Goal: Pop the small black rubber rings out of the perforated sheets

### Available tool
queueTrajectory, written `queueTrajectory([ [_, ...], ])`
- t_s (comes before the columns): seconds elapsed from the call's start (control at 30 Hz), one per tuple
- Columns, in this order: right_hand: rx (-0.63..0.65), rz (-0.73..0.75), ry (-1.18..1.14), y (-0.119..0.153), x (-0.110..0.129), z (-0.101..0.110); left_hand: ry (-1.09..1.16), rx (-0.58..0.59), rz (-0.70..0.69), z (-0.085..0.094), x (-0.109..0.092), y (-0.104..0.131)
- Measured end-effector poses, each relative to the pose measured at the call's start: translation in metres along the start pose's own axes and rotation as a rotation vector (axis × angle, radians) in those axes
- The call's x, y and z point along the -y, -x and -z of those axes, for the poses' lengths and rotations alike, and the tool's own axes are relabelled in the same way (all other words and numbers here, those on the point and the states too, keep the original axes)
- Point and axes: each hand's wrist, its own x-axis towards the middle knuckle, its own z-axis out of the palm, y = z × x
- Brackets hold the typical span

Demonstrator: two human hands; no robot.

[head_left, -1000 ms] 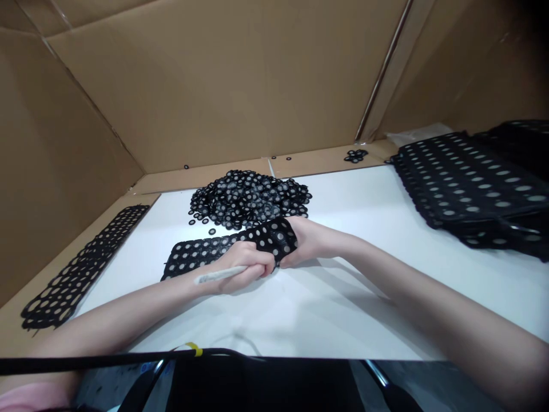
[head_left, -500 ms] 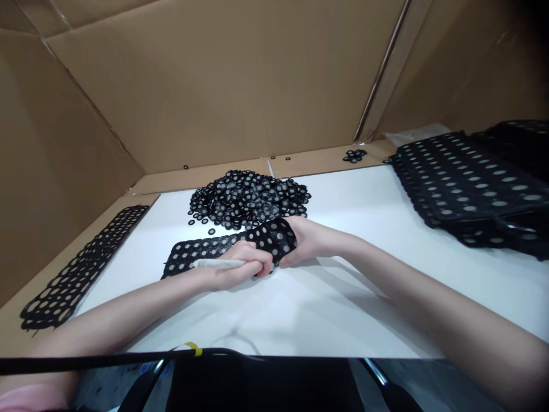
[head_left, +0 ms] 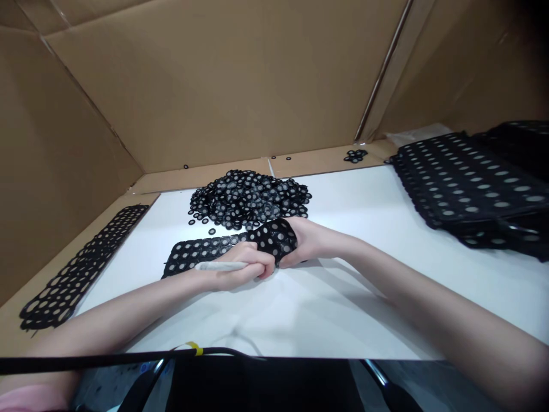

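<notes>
A black perforated strip (head_left: pixel 201 249) with rows of round pale spots lies on the white board, its right end raised and curled. My right hand (head_left: pixel 306 240) grips that curled end from the right, thumb at the front and fingers mostly hidden behind. Against the front of the strip is my left hand (head_left: pixel 247 264), its fingers closed around a white pen-like tool (head_left: pixel 221 266) whose long end points left. The tool's working tip is hidden at the fingers. Just behind the strip rises a heap of small black rings (head_left: pixel 249 197).
Black mesh strips (head_left: pixel 86 263) lie along the left edge. Stacked dotted black sheets (head_left: pixel 472 177) stand at the right. A small ring cluster (head_left: pixel 355 155) sits near the cardboard wall (head_left: pixel 235 80). A black cable (head_left: pixel 107 360) crosses the front.
My left hand has shifted slightly right with the white tool. My right hand and the curled strip end have barely moved.
</notes>
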Motion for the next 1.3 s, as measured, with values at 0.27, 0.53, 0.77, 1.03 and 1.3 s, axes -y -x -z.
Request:
queueTrajectory([
  [0.27, -0.004, -0.069, 0.02, 0.002, 0.004, 0.001, 0.39, -0.059, 0.122, 0.002, 0.002, 0.003],
  [0.53, 0.07, -0.135, 0.024, 0.006, 0.0, 0.017, 0.563, -0.239, 0.168, 0.015, 0.014, -0.001],
  [0.77, -0.055, -0.059, 0.078, 0.003, -0.001, 0.017, 0.56, -0.354, 0.269, 0.014, 0.023, -0.004],
  [1.03, -0.171, 0.008, 0.124, -0.002, -0.008, 0.01, 0.6, -0.294, 0.269, 0.011, 0.022, -0.005],
  [1.3, -0.1, 0.014, 0.227, -0.006, -0.008, -0.001, 0.51, -0.177, 0.235, 0.016, 0.014, -0.006],
])
